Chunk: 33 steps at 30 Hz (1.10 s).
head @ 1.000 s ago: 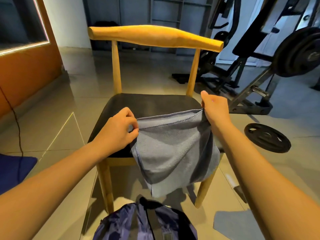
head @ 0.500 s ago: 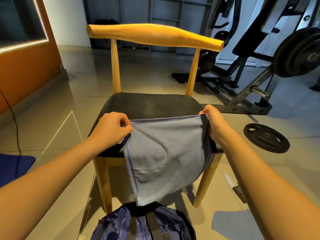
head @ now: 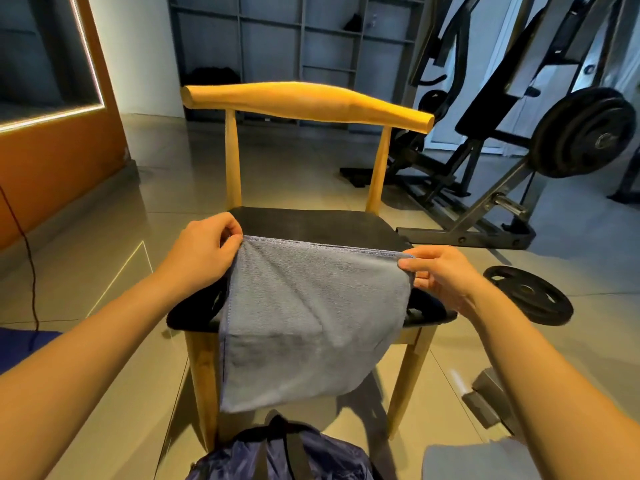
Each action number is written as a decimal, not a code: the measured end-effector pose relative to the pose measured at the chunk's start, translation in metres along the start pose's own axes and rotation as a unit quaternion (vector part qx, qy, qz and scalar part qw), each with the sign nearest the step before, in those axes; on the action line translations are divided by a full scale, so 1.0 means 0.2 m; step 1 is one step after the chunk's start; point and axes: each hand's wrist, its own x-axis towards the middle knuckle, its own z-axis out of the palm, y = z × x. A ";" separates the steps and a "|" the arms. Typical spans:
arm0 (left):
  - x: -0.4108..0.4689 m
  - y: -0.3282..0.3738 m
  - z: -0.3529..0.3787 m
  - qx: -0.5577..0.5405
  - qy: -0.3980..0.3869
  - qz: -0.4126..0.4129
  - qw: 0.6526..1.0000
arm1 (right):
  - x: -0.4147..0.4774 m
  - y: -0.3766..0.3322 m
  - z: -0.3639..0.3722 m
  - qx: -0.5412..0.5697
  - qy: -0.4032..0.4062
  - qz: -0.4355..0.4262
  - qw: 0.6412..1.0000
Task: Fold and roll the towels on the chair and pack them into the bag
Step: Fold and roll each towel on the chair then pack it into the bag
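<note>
A grey-blue towel (head: pixel 304 323) hangs flat over the front edge of a wooden chair (head: pixel 304 102) with a black seat. My left hand (head: pixel 204 251) pinches the towel's top left corner above the seat. My right hand (head: pixel 443 271) pinches the top right corner, thumb on top. The stitched top edge is stretched straight between both hands. The lower part of the towel drapes down past the seat front. A dark blue bag (head: pixel 287 455) lies on the floor below the towel, partly cut off by the frame's bottom edge.
A black weight plate (head: pixel 528 294) lies on the floor to the right of the chair. A weight machine with loaded plates (head: pixel 581 133) stands at the back right. Another grey cloth (head: pixel 478 460) lies on the floor at the lower right. A blue mat (head: pixel 24 344) is at the left.
Both hands have moved apart and pulled the towel's top edge taut and straight. The towel now lies smoother over the seat front. The view has tilted up slightly.
</note>
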 end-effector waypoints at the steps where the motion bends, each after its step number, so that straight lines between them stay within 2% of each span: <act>1: 0.00 0.00 -0.02 0.004 0.003 0.004 1.000 | -0.03 -0.02 0.00 0.000 -0.001 -0.009 1.000; 5: 0.01 0.06 -0.13 0.028 0.021 0.022 0.999 | -0.12 -0.09 -0.03 -0.030 0.008 -0.067 0.997; 9: 0.01 0.15 -0.27 0.059 -0.010 0.077 0.995 | -0.21 -0.21 -0.03 -0.064 0.060 -0.136 0.987; 10: 0.00 0.16 -0.31 0.065 -0.018 0.080 0.994 | -0.25 -0.26 -0.04 -0.077 0.031 -0.145 0.986; 12: 0.00 0.19 -0.42 0.032 -0.032 0.067 0.997 | -0.35 -0.40 -0.07 -0.077 -0.101 -0.147 0.981; 13: 0.00 0.20 -0.47 0.012 -0.037 0.062 0.997 | -0.39 -0.46 -0.08 -0.077 -0.135 -0.147 0.977; 14: -0.01 0.22 -0.51 0.005 -0.044 0.063 0.997 | -0.41 -0.51 -0.08 -0.100 -0.122 -0.156 0.975; 16: -0.01 0.27 -0.59 0.018 -0.054 0.068 0.996 | -0.42 -0.59 -0.08 -0.175 0.001 -0.193 0.966; 17: -0.02 0.30 -0.62 0.026 -0.054 0.068 0.996 | -0.42 -0.62 -0.08 -0.169 0.025 -0.204 0.964; 19: -0.02 0.35 -0.66 0.041 -0.045 0.063 0.996 | -0.46 -0.67 -0.05 -0.111 0.001 -0.213 0.971; 22: -0.03 0.41 -0.73 0.062 -0.032 0.040 0.997 | -0.52 -0.73 -0.05 -0.123 0.048 -0.223 0.966; 23: -0.03 0.43 -0.74 0.060 -0.030 0.032 0.997 | -0.53 -0.73 -0.05 -0.112 0.039 -0.223 0.968; 27: -0.02 0.44 -0.78 -0.047 -0.043 -0.018 0.998 | -0.57 -0.75 -0.08 -0.077 0.028 -0.218 0.972; 30: -0.02 0.41 -0.77 -0.096 -0.037 -0.036 0.994 | -0.57 -0.74 -0.07 -0.064 -0.024 -0.203 0.977; 33: -0.01 0.36 -0.72 -0.151 0.002 -0.026 0.988 | -0.55 -0.73 -0.07 -0.027 -0.080 -0.197 0.977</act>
